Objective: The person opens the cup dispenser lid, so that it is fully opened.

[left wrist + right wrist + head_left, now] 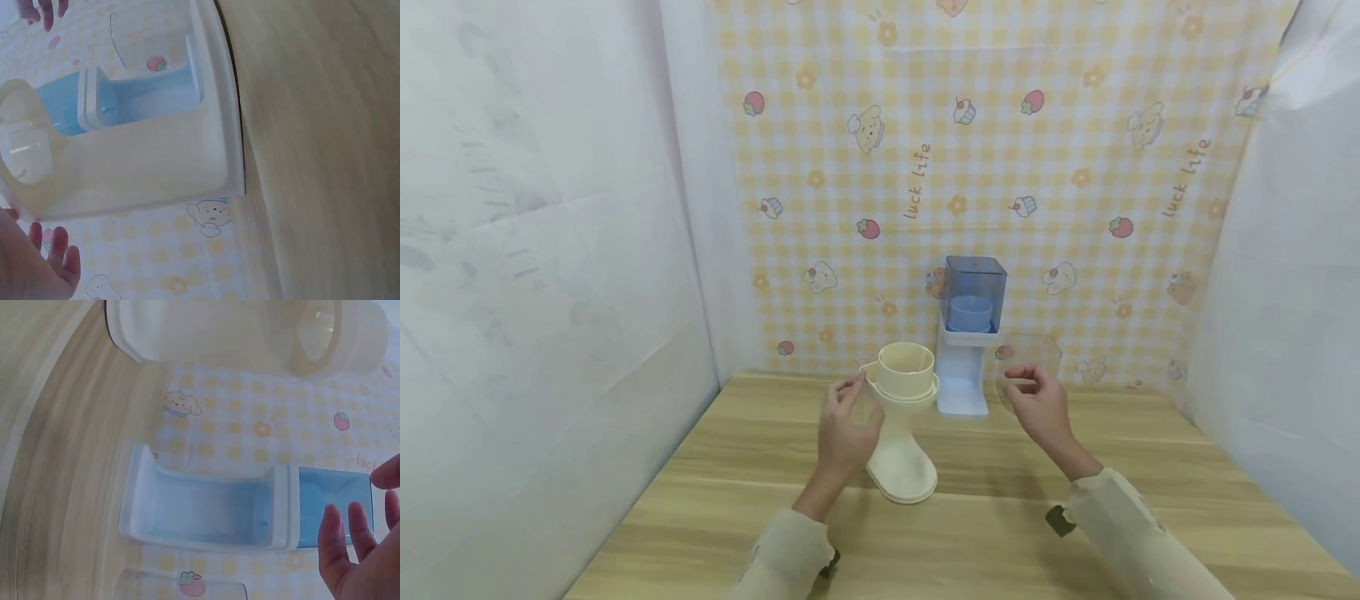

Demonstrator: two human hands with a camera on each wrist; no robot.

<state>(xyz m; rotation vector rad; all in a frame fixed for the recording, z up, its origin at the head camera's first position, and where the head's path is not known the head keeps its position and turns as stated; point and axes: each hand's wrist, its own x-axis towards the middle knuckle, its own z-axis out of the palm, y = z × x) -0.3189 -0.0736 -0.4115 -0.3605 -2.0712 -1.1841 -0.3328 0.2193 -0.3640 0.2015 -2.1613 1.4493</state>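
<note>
Fingers [850, 390] of the left grip [847, 429] reach to the small side tab [871, 372] of a cream stand [901, 462] in the head view; whether they touch it I cannot tell. The thumb lies apart from them, the digits loosely bent, nothing seen clasped. The left wrist view catches only part of this grip, at its lower corner beside the stand's upper end. The right grip [1037, 408] is above the tabletop [1000, 542]; from the head its digits look close together, yet the right wrist view shows them well spread, around nothing that I can make out.

The cream stand is upright on the tabletop between the two grips, topped by a round cream cup [907, 371]. The left wrist view shows a dark line under its foot, which the head view does not. Behind stands a white-and-blue dispenser [961, 375]; the head view alone plainly shows the blue cup [970, 314] inside its tinted cover [973, 279]. Faint edges of a clear cover [1028, 346] show beside the dispenser, near the right grip; the right wrist view cuts it off. A checked cloth [955, 125] hangs behind.
</note>
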